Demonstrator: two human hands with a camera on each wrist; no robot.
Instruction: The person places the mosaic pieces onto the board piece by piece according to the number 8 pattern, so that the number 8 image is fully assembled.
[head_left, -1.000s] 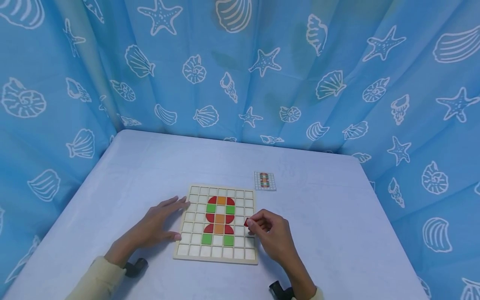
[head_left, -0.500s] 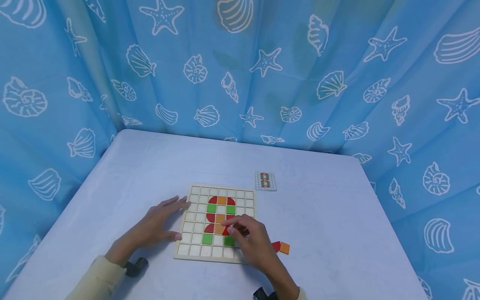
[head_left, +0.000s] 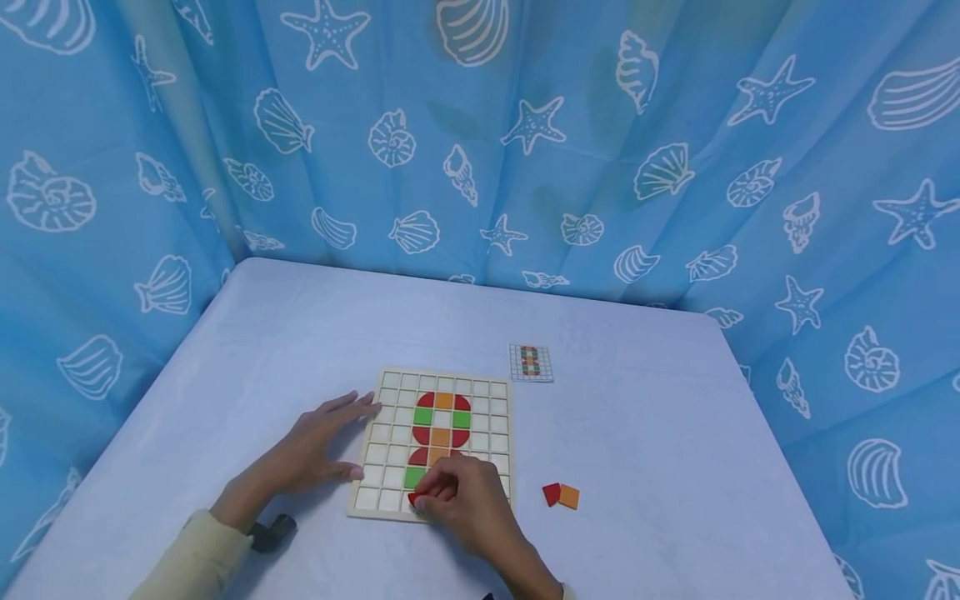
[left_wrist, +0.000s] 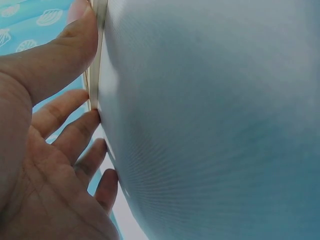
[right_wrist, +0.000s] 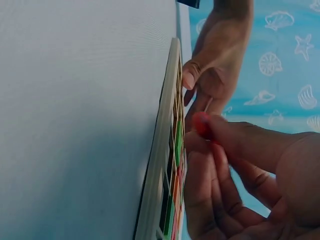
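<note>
A wooden grid board (head_left: 367,498) lies on the white table, with red, orange and green tiles set in its middle columns. My left hand (head_left: 311,454) rests at the board's left edge, thumb and fingers spread; its fingertips touch the rim (left_wrist: 97,60) in the left wrist view. Over the lower part of the board, my right hand (head_left: 472,504) pinches a small red tile (head_left: 413,498) between thumb and fingers, below the left green tile (head_left: 414,477). The right wrist view shows that red tile (right_wrist: 202,125) just off the board surface. My right hand hides the board's lower right cells.
On the table right of the board lie a loose red tile (head_left: 552,494) and an orange tile (head_left: 569,497), touching. A small pattern card (head_left: 542,364) lies beyond the board's upper right corner. A blue shell-print curtain (head_left: 450,208) surrounds the table's far sides.
My right hand has carried the red tile from the board's right edge leftward and down to the lower rows. The loose tiles at right have come into view. My left hand stays put.
</note>
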